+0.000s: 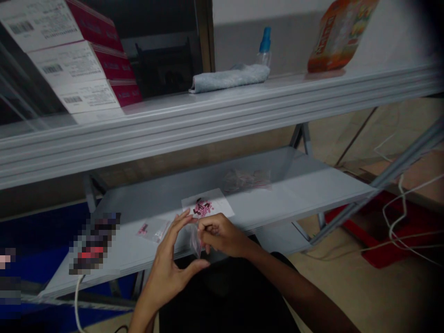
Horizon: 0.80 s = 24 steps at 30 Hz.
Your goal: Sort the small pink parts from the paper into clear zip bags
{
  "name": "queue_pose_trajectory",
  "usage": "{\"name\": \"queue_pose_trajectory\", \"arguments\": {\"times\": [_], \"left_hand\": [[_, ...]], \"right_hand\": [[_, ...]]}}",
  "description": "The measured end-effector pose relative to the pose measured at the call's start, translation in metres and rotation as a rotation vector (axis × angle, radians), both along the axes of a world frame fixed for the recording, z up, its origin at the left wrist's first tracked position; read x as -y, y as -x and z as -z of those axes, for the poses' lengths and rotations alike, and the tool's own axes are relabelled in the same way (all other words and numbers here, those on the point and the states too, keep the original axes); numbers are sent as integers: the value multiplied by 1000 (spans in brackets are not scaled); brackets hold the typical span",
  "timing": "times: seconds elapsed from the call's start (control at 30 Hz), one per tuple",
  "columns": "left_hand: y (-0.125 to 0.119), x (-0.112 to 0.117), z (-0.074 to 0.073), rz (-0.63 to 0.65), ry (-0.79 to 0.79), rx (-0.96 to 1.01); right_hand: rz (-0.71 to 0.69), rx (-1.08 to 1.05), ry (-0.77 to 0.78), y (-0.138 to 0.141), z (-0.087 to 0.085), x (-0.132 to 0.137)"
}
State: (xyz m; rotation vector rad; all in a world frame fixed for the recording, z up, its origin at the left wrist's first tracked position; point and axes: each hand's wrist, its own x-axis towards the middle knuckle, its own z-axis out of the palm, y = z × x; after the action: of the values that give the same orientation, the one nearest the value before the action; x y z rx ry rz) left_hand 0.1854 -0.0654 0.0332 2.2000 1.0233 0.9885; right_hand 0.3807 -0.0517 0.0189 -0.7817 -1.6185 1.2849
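Note:
Both hands meet over the front edge of a low grey shelf. A small clear plastic bag hangs between them. My left hand holds it from the left, thumb and fingertips pinched on its top edge. My right hand is curled with fingertips pinched at the bag's mouth; whether they hold something small is hidden. Just beyond the hands lies a white paper with a heap of small pink and black parts. To the left lies another small clear bag with pink pieces.
A pile of clear bags lies further back on the shelf. The upper shelf carries stacked labelled boxes, a folded cloth, a blue-capped spray bottle and an orange package. White cables and a red object lie at right.

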Motion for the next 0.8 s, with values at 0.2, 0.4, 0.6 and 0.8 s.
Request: {"name": "queue_pose_trajectory", "arguments": {"times": [0.2, 0.4, 0.6, 0.8], "left_hand": [[-7, -14, 11, -2, 37, 35], [-18, -19, 12, -80, -26, -10], [-17, -57, -1, -82, -124, -162], [-27, -114, -16, 78, -157, -356]], "right_hand": [[-19, -43, 112, -7, 5, -15], [-31, -30, 130, -15, 11, -26], [200, 18, 43, -43, 34, -59], [440, 68, 0, -59, 59, -88]]}}
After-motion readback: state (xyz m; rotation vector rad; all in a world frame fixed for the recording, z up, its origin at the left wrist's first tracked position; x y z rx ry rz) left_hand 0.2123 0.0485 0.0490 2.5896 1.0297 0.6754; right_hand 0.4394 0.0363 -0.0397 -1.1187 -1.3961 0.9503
